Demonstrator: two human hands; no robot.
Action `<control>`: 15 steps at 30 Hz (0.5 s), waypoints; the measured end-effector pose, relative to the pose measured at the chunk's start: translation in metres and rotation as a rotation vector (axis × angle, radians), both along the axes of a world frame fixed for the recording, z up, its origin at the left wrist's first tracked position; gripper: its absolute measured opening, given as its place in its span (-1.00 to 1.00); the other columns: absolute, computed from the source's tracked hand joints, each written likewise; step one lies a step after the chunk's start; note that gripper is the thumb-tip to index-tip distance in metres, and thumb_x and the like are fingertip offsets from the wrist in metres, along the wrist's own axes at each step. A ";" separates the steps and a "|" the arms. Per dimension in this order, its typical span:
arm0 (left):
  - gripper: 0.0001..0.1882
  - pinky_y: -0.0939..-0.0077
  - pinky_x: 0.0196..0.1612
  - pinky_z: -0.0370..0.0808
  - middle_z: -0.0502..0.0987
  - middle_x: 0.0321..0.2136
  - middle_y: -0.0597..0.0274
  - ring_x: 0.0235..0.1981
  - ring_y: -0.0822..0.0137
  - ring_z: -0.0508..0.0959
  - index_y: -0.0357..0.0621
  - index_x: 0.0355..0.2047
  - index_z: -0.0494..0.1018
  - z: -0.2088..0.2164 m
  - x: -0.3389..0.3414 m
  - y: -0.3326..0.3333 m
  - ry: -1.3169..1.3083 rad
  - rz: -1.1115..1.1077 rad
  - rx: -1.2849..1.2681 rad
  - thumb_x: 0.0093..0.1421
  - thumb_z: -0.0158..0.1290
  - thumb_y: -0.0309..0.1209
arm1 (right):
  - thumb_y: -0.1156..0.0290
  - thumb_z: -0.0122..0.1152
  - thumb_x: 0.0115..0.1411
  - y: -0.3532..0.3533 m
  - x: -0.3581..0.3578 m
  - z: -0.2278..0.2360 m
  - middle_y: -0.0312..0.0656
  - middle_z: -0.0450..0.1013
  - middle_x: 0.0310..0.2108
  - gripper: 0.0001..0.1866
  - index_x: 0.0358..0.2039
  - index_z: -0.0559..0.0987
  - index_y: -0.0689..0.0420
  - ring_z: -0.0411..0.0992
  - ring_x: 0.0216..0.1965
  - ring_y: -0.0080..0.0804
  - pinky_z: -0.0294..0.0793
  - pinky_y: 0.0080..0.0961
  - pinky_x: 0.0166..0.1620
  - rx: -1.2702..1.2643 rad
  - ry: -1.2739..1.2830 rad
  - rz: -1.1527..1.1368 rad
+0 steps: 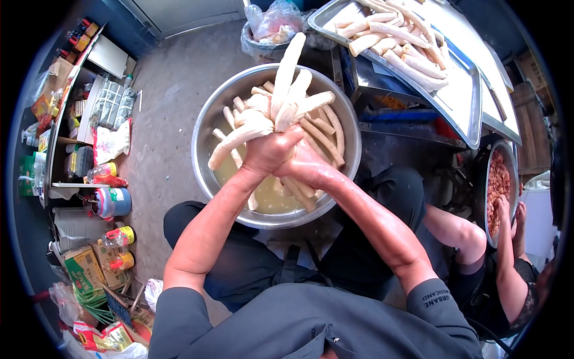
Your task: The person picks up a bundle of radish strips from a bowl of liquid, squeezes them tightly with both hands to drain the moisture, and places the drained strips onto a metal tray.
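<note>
Over a large round steel basin (200, 170), both of my hands are clenched together around a bundle of pale, soft sticks (286, 99) that look like soaked tofu-skin sticks. The bundle's ends fan out above my fists, bent and twisted. My left hand (269, 152) wraps the bundle's lower part, and my right hand (308, 164) presses against it from the right. My hands look wet. Below them, more tan sticks (326, 140) lie in cloudy yellowish liquid (272, 200). My forearms hide part of the basin's near side.
A metal tray (460, 113) heaped with similar sticks (406, 45) stands on a table at the upper right. At the right, another person's hands (508, 212) are at a bowl of reddish minced food (497, 185). Shelves with bottles and packages (78, 149) line the left; a bagged bin (269, 36) stands behind the basin.
</note>
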State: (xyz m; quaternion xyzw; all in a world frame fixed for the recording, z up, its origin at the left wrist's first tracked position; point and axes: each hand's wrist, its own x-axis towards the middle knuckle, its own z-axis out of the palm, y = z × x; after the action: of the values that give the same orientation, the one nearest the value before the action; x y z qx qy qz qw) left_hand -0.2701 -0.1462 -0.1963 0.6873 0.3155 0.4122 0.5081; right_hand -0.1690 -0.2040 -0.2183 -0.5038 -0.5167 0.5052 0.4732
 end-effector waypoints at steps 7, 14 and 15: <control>-0.73 0.33 -0.21 0.50 0.58 -0.36 0.15 -0.32 0.24 0.57 -0.23 -0.23 0.53 -0.007 -0.001 -0.003 0.027 0.010 0.087 0.04 0.14 -0.41 | 0.24 0.42 0.03 0.000 -0.005 0.000 -0.03 0.31 0.17 -0.23 0.21 0.29 0.17 0.27 0.21 -0.22 0.25 -0.33 0.25 0.110 -0.013 -0.002; -0.69 0.33 -0.16 0.49 0.58 -0.32 0.13 -0.28 0.22 0.57 -0.25 -0.16 0.51 -0.009 0.001 -0.006 0.033 -0.020 0.090 0.05 0.14 -0.44 | 0.27 0.43 0.01 0.004 -0.004 -0.013 -0.01 0.32 0.15 -0.25 0.19 0.31 0.19 0.29 0.19 -0.22 0.26 -0.31 0.23 0.085 -0.117 0.000; -0.68 0.33 -0.14 0.49 0.58 -0.31 0.13 -0.27 0.22 0.57 -0.25 -0.15 0.51 -0.010 0.000 -0.006 0.025 -0.020 0.082 0.05 0.14 -0.44 | 0.28 0.43 0.00 0.006 -0.006 -0.014 -0.01 0.33 0.14 -0.24 0.18 0.31 0.20 0.30 0.18 -0.21 0.26 -0.31 0.23 0.110 -0.100 -0.020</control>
State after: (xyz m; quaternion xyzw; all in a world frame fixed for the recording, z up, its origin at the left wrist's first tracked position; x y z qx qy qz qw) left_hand -0.2698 -0.1525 -0.2058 0.7158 0.2975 0.4111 0.4797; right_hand -0.1746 -0.1982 -0.2322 -0.5068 -0.5616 0.4453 0.4789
